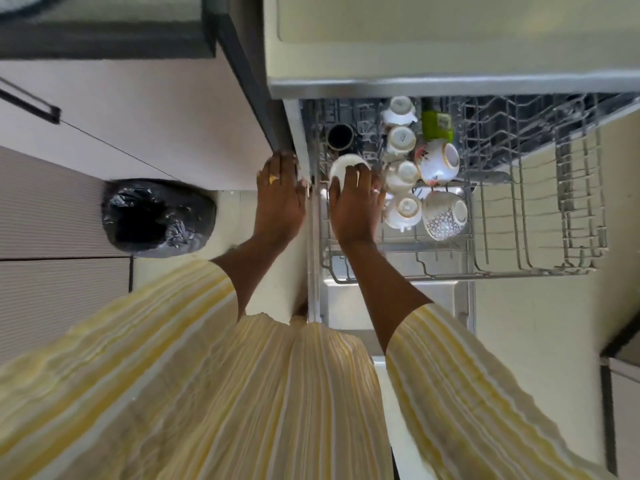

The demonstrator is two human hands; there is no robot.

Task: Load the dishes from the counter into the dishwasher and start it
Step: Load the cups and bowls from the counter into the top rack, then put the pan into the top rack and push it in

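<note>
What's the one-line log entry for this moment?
step: loading | right hand: holds white bowl in rack | left hand: rests on dishwasher frame

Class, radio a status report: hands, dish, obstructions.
Left hand rests on dishwasher frame. Right hand grips white bowl in rack. Cups close beside it.

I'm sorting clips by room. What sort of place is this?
Most likely a home kitchen: a pulled-out dishwasher rack holding upturned cups, flat cabinet fronts beside it, and a black-bagged bin on the floor.
</note>
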